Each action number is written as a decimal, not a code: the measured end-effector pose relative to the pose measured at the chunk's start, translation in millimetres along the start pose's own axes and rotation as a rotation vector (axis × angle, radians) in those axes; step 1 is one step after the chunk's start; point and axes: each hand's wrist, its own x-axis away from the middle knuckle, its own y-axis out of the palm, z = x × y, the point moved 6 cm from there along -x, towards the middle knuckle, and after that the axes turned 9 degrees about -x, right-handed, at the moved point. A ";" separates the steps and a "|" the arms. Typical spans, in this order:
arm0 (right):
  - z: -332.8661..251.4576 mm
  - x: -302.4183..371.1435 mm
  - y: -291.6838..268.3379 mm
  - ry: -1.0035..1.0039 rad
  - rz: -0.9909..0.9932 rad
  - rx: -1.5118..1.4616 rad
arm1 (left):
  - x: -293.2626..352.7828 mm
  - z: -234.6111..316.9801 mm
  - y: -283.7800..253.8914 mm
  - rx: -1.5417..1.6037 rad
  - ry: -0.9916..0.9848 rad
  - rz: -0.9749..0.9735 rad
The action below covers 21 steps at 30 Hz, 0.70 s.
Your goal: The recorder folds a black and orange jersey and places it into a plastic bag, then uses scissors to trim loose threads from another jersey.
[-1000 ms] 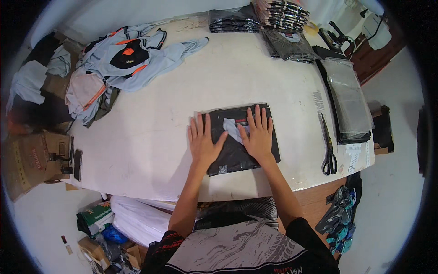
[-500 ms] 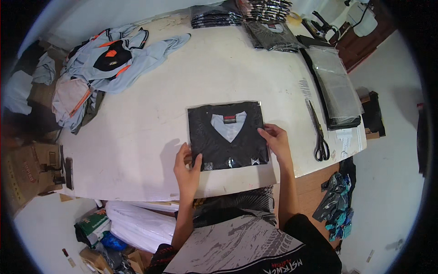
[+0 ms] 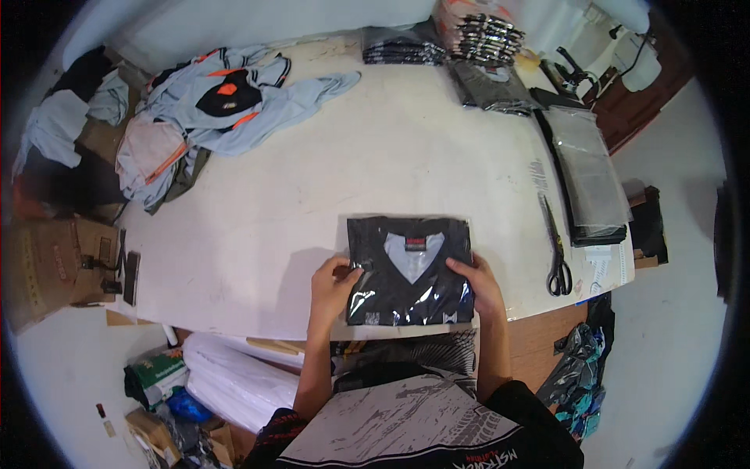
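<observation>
White table [image 3: 266, 203] | left: loose clothes [image 3: 262, 109] | far edge: bagged garment stacks [image 3: 402, 47] | right: scissors [image 3: 557, 248], plastic-topped pile [image 3: 582, 168]

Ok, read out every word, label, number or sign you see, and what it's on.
I'll give places, not wording.
Bagged dark shirt: red-and-black neck label, too small to read; pale marks near the lower edge, also too small.
Cardboard box: reddish print, blurred.
Worn shirt: white and red lettering, left unquoted.

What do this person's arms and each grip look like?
The left grip and right grip are bare hands, without gloves. Left forearm and right forearm are bare too. The left sleeve is black with red markings; the right sleeve looks black.
</observation>
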 end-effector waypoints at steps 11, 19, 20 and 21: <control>-9.0 -24.9 13.1 -0.164 -0.333 -0.152 | -31.2 -29.1 19.3 0.524 -0.163 0.041; 33.5 -5.9 72.2 -0.043 -0.324 -1.098 | -70.7 2.6 33.1 0.836 -0.185 0.009; 45.9 -19.3 64.7 -0.013 -0.263 -0.863 | -77.8 7.7 36.0 0.822 -0.133 -0.042; 45.2 -25.0 66.2 0.014 -0.197 -0.626 | -81.3 18.5 37.3 0.828 -0.142 -0.054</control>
